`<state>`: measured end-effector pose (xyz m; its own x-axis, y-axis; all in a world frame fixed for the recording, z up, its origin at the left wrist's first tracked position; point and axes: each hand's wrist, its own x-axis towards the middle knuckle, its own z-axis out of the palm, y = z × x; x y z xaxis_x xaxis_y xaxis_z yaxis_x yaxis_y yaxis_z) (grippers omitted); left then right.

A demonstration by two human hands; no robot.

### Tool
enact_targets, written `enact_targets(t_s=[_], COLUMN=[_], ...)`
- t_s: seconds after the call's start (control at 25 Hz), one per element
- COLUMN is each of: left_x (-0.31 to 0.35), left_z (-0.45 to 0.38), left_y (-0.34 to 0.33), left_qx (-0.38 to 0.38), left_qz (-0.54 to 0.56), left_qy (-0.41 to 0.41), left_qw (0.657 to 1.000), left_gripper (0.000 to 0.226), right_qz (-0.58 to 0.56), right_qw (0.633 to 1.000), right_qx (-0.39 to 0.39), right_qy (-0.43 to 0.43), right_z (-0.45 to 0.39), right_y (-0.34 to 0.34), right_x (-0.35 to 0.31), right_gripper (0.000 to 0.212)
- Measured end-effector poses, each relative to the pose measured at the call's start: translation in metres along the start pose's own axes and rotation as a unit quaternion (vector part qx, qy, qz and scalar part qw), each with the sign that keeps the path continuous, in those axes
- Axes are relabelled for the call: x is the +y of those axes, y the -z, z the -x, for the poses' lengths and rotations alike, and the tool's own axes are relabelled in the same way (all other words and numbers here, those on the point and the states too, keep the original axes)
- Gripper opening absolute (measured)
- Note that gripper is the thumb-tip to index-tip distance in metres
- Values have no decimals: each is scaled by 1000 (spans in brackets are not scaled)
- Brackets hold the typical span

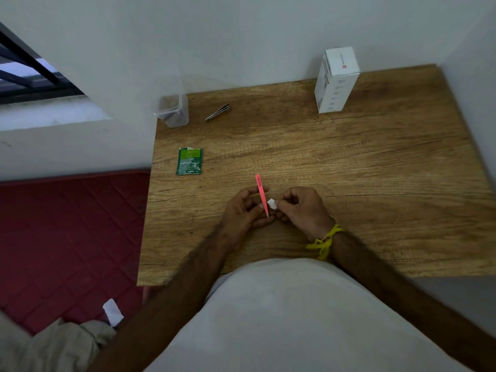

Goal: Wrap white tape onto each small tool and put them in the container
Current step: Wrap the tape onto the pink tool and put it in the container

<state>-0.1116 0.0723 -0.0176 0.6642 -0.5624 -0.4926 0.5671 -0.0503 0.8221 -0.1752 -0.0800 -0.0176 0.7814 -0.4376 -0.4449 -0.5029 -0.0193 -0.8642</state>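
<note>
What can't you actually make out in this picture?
- Head view: how far the white tape wraps the pink tweezers; the fingers cover it.
- Whether the clear plastic container holds anything; too murky.
- Print on the green sachet and white box; too small.

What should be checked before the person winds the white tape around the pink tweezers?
1. Left hand holds the slim pink tweezers: ok.
2. Right hand pinches the small piece of white tape: ok.
3. Tape touches the tweezers' shaft: ok, it sits against the lower half.
4. Sticky side faces the tweezers: cannot tell.
5. Clear plastic container stands upright at the far left corner of the wooden table: ok.
6. Metal nail clipper is wrapped: not ok, it lies bare beside the container.
</note>
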Motion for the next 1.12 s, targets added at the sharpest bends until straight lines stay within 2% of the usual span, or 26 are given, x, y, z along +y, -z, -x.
enact_targets(t_s=[0.28, 0.4, 0.56, 0.8, 0.96, 1.12], left_x=[1, 1, 0, 3, 4, 5], left_z=[1, 2, 2, 3, 4, 5], left_y=[-13, -13, -11, -14, -17, -19], left_qx=[83, 86, 89, 98, 100, 100], left_qz=[-27, -43, -50, -85, -69, -62], left_qy=[-14, -23, -30, -47, -40, -29], left_qw=[996, 995, 994, 990, 992, 993], left_gripper=[33, 34, 31, 29, 30, 33], right_qz=[0, 18, 53, 137, 163, 149], right_qw=[1000, 999, 996, 986, 982, 982], right_qx=[-25, -32, -43, -30, -46, -97], right_qy=[2, 28, 57, 91, 86, 57], right_z=[2, 6, 8, 10, 8, 6], right_y=[3, 7, 13, 14, 12, 16], right_x=[-2, 0, -1, -6, -8, -10], right_gripper=[7, 5, 15, 10, 11, 8])
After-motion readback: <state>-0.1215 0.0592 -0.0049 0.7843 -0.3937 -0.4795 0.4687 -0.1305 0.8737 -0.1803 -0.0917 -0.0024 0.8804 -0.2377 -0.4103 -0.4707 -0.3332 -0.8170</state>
